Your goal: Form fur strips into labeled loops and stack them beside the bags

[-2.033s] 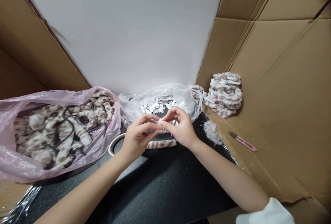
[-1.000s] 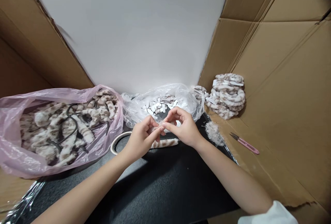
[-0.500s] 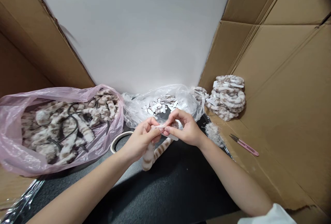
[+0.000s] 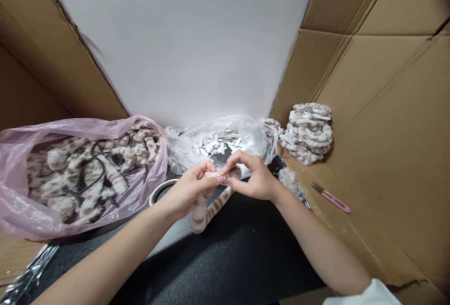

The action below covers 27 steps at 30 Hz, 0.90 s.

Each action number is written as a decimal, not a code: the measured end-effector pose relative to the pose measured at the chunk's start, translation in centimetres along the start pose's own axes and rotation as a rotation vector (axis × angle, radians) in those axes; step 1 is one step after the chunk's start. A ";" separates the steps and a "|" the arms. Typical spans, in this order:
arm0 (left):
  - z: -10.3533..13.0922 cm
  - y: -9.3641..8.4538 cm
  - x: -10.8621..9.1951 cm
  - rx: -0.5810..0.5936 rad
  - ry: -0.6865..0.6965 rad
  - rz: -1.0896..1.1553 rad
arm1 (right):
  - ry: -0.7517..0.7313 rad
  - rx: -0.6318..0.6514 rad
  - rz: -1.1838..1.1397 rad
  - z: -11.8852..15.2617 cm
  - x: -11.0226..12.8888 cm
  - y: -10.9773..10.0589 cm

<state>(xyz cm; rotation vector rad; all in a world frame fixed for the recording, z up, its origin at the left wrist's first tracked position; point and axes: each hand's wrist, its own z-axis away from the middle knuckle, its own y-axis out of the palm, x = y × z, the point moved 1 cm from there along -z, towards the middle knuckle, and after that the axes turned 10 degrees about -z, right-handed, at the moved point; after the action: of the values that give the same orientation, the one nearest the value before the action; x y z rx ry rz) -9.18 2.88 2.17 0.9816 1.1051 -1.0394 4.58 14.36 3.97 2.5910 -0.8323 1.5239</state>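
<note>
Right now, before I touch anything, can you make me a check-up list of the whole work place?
Surface: black tabletop.
Job's things: striped fluffy strip bent below the hands; white tags in a clear bag; fluffy pieces in a pink bag.
Clutter: fluff tuft; pink-handled snips on cardboard; white ring.
Hands: left hand grips the strip; right hand meets it, detail too small.
Cables: none certain; dark cords in the pink bag.
Surroundings: cardboard walls, white panel.
</note>
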 end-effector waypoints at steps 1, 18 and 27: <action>0.0 0.0 0.0 0.005 -0.009 -0.005 | 0.006 0.002 0.006 0.0 0.0 0.0; 0.8 -0.5 -1.8 -0.132 0.230 -0.296 | 0.076 0.238 0.432 -0.3 0.6 -0.2; 1.3 -0.7 -1.9 -0.162 0.359 -0.575 | 0.281 0.239 0.234 -0.3 0.2 0.4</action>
<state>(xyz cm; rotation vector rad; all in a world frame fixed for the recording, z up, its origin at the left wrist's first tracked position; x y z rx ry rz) -9.86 1.73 4.19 0.7470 1.8090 -1.2266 4.24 14.01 4.24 2.4069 -1.0034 2.1125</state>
